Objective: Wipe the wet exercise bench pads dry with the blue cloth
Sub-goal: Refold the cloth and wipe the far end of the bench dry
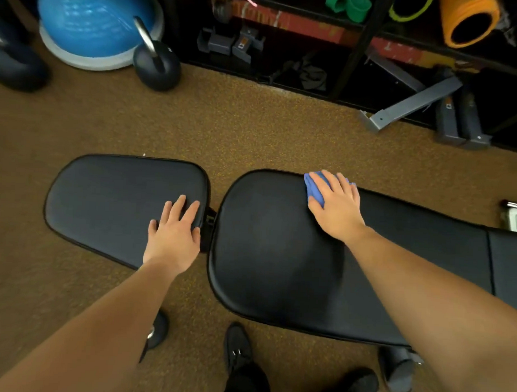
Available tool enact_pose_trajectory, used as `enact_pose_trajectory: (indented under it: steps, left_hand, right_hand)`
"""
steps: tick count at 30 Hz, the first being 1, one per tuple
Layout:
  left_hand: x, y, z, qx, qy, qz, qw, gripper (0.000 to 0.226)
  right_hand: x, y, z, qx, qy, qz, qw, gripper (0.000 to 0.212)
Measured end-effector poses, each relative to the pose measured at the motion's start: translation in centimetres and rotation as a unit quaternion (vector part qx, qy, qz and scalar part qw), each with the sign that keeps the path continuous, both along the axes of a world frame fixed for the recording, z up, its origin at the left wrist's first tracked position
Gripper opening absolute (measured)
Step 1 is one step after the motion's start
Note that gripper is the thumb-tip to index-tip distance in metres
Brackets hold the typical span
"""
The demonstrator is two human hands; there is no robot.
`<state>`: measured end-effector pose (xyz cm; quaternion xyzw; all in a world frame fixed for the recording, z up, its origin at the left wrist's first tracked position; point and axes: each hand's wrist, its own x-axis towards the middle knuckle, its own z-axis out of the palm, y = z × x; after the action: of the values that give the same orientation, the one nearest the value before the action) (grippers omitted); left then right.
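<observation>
The right hand is lying palm-down w/ fingers spread & fairly straight, pressing the blue cloth flat onto the far edge of the long back pad of the bench; the forearm is reaching in from the near right. The cloth is bunched under the palm, only its left part showing past the fingers. The left hand is resting palm-down on the near right corner of the seat pad, fingers straight & slightly apart, holding nothing, tips pointing far. The bench's long axis is running left to right: seat pad at left, back pad at right, a narrow gap w/ the frame showing between them. Two black shoes are standing on the brown floor at the near side. At far left a kettlebell is sitting beside a blue balance dome; a dark rack w/ an orange roller is lining the far wall.
</observation>
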<state>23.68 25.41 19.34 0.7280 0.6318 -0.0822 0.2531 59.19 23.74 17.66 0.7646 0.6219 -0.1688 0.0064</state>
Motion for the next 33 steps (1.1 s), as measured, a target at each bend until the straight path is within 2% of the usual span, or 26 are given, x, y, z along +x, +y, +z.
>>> enact_pose_trajectory:
  steps: [3, 6, 9, 11, 13, 16, 17, 18, 19, 21, 22, 23, 24, 25, 30, 33]
  left_hand:
    - [-1.1, 0.3, 0.1, 0.006, -0.004, -0.023, 1.000, 0.058]
    - [-1.6, 0.8, 0.1, 0.022, -0.012, -0.022, 0.999, 0.056]
    - [-2.0, 0.9, 0.0, 0.025, -0.017, -0.016, 0.999, 0.056]
    - [-2.0, 1.1, 0.1, 0.014, -0.023, -0.012, 1.000, 0.056]
    - [-1.8, 1.3, 0.4, -0.005, -0.035, -0.008, 0.999, 0.057]
    - [-1.7, 1.4, 1.0, -0.015, -0.043, 0.000, 0.999, 0.059]
    - [-1.8, 1.2, 1.2, -0.015, -0.043, 0.005, 0.999, 0.059]
    - [-1.8, 1.0, 1.3, -0.015, -0.045, 0.011, 0.999, 0.059]
    - [-1.7, 0.7, 1.4, -0.015, -0.046, 0.016, 0.999, 0.059]
    - [-1.7, -0.3, 1.6, -0.010, -0.043, 0.023, 0.999, 0.058]
    - [-1.6, -0.9, 1.6, -0.006, -0.040, 0.024, 0.999, 0.058]
    - [-1.5, -1.6, 1.6, -0.003, -0.038, 0.023, 0.999, 0.058]
    - [-1.3, -2.3, 1.5, 0.000, -0.040, 0.021, 0.999, 0.058]
    - [-1.0, -3.0, 1.5, 0.002, -0.046, 0.018, 0.999, 0.057]
    - [2.0, -6.7, 1.4, -0.003, -0.101, 0.015, 0.995, 0.053]
    - [4.3, -8.6, 1.5, -0.017, -0.116, 0.038, 0.992, 0.053]
  right_hand:
    - [-4.4, 4.6, -0.2, -0.017, 0.017, 0.027, 0.999, 0.057]
    - [-9.4, 5.6, -0.6, -0.033, 0.017, 0.125, 0.991, 0.060]
    - [-14.0, 3.2, -0.7, -0.015, 0.003, 0.233, 0.972, 0.061]
    - [-16.1, 0.0, -0.5, -0.006, 0.004, 0.338, 0.941, 0.059]
    - [-16.5, -4.1, -0.5, -0.012, 0.022, 0.452, 0.891, 0.056]
    - [-11.4, -7.6, 0.0, -0.018, 0.050, 0.581, 0.812, 0.059]
    - [-8.8, -7.3, 0.1, -0.006, 0.036, 0.588, 0.808, 0.061]
    - [-6.1, -6.5, 0.0, 0.008, 0.010, 0.562, 0.827, 0.061]
    - [-3.6, -5.0, -0.1, 0.028, -0.016, 0.496, 0.868, 0.061]
    - [0.2, -2.1, 0.1, 0.045, -0.034, 0.276, 0.959, 0.060]
    - [0.7, -1.0, 0.6, 0.023, -0.026, 0.167, 0.985, 0.060]
    - [0.2, -0.3, 0.7, -0.005, -0.018, 0.089, 0.996, 0.061]
    - [-1.0, 0.0, 0.8, -0.022, -0.011, 0.056, 0.998, 0.062]
    - [-2.6, -0.3, 0.7, -0.025, -0.010, 0.065, 0.998, 0.065]
    - [-11.1, -9.1, 0.3, -0.003, 0.009, 0.306, 0.952, 0.062]
    - [-10.4, -14.6, 0.2, -0.014, 0.005, 0.378, 0.926, 0.059]
